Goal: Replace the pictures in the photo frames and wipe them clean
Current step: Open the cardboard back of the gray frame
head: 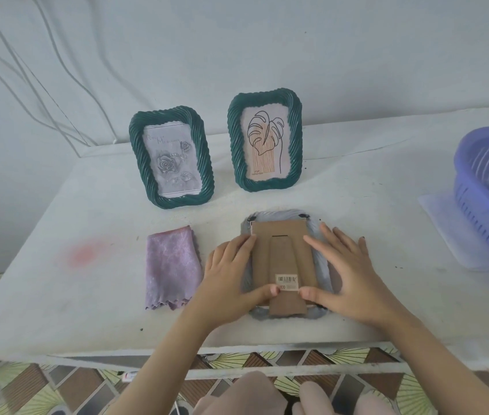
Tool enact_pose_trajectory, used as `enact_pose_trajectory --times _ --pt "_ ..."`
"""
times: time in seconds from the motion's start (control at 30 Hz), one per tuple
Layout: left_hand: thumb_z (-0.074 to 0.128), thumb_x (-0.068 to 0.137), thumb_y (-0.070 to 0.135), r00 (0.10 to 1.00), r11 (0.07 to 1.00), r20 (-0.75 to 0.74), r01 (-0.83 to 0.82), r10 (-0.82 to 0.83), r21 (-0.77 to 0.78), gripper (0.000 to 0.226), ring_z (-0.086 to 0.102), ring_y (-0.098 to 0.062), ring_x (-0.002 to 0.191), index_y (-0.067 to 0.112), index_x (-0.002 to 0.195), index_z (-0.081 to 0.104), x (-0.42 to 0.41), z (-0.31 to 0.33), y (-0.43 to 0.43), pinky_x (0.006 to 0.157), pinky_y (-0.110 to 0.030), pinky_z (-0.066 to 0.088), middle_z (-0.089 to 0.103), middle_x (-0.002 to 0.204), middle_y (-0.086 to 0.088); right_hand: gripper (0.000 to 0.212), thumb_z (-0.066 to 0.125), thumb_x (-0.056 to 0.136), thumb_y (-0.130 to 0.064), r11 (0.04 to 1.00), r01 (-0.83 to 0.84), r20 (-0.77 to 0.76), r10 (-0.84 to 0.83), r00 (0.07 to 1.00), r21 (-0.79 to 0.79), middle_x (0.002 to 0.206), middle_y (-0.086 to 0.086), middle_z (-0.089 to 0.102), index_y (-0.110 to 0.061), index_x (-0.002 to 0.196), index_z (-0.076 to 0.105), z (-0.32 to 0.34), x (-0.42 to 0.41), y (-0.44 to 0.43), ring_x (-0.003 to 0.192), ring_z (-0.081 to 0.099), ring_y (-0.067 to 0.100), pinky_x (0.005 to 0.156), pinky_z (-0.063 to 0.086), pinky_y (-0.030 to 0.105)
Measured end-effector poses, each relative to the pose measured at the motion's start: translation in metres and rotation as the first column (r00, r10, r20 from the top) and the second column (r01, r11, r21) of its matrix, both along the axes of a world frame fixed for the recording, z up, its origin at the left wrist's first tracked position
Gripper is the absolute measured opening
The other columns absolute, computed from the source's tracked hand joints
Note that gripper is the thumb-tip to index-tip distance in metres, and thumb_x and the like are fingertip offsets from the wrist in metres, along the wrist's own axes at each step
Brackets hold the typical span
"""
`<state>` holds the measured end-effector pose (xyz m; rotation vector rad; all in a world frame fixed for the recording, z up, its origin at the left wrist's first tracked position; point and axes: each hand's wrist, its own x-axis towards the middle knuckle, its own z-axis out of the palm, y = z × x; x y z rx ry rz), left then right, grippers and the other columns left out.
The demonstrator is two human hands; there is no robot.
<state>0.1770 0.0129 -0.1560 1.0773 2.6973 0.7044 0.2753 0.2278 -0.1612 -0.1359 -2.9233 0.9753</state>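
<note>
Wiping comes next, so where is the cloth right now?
In the head view the pink cloth lies on the white table, just left of the left hand and the face-down grey frame.

rose picture (174, 163): "Rose of M…" | backing sticker (287, 280): barcode, digits unreadable

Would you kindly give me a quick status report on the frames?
Left hand, right hand flat, pressing cardboard back of face-down grey frame. Cloth idle alongside. Nothing obstructing.

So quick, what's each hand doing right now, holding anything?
Left hand: open, fingers pressing flat on the back of the face-down frame.
Right hand: open, fingers pressing flat on the same back.
</note>
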Motion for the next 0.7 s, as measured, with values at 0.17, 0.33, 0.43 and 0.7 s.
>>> enact_pose_trajectory --times 0.17,0.33,0.43,0.7 --pt "0.057 0.06 0.077 1.0 0.994 -0.019 0.026 -0.024 0.11 0.095 0.011 0.007 0.132 0.036 0.14 0.025 0.027 -0.005 -0.018 0.109 -0.015 0.005 0.023 0.143 0.024 0.077 0.056 0.063 -0.076 0.994 -0.006 -0.062 -0.001 0.998 -0.112 0.151 -0.025 0.012 -0.05 0.132 0.034 0.003 0.033 -0.004 0.139 -0.004 -0.008 0.115 -0.009 0.034" --pt "0.07 0.059 0.056 0.994 0.947 0.069 -0.105 0.088 0.304 0.053 0.031 0.006 0.13 0.041 0.108 0.056 0.045 -0.015 -0.028 0.106 -0.022 0.026 0.041 0.134 0.028 0.051 0.063 0.064 -0.062 0.987 0.014 -0.104 -0.03 0.994 -0.158 0.144 -0.031 0.025 -0.052 0.113 0.054 -0.001 0.052 -0.009 0.138 0.01 -0.009 0.116 -0.006 0.028" --pt "0.072 0.06 0.051 0.985 0.912 0.121 -0.157 0.12 0.378 0.037 0.037 0.004 0.128 0.038 0.093 0.061 0.052 -0.021 -0.029 0.103 -0.024 0.031 0.05 0.128 0.024 0.035 0.061 0.067 -0.057 0.978 0.053 -0.139 -0.082 0.987 -0.2 0.139 -0.031 0.034 -0.052 0.101 0.06 -0.006 0.055 -0.013 0.135 0.023 -0.007 0.113 -0.005 0.02" --pt "0.083 0.063 0.024 0.97 0.9 0.192 -0.215 0.151 0.38 0.036 0.035 0.011 0.126 0.04 0.088 0.063 0.054 -0.015 -0.03 0.102 -0.01 0.026 0.052 0.124 0.026 0.026 0.055 0.068 -0.056 0.98 0.064 -0.115 -0.086 0.99 -0.188 0.136 -0.035 0.03 -0.054 0.093 0.058 -0.006 0.053 -0.018 0.135 0.025 -0.004 0.115 -0.006 0.032"
